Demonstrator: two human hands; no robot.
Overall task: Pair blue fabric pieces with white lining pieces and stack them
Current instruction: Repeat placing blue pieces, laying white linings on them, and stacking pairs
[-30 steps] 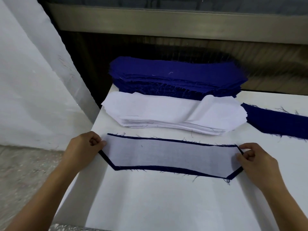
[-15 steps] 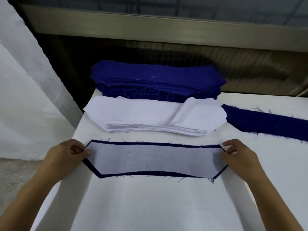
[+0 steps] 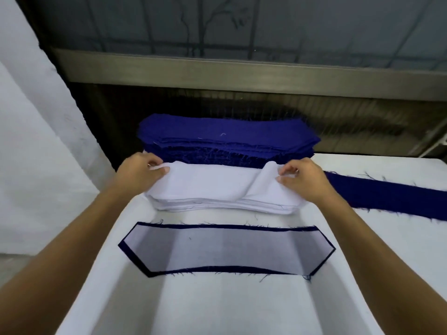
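A paired piece (image 3: 225,250), white lining lying on blue fabric with a thin blue border showing, rests flat on the white table (image 3: 229,305). Behind it sits a stack of white lining pieces (image 3: 212,189), and behind that a stack of blue fabric pieces (image 3: 225,134). My left hand (image 3: 140,175) pinches the left end of the top lining piece. My right hand (image 3: 304,180) pinches its right end, where the lining is rumpled into a fold.
A long strip of blue fabric (image 3: 387,197) lies on the table to the right of the white stack. A metal window ledge (image 3: 242,71) runs behind the table. The table's left edge drops off beside a white wall (image 3: 36,153).
Both hands let go of the paired piece's ends and moved back to the white stack, where they now pinch the top lining piece. The camera tilted up.
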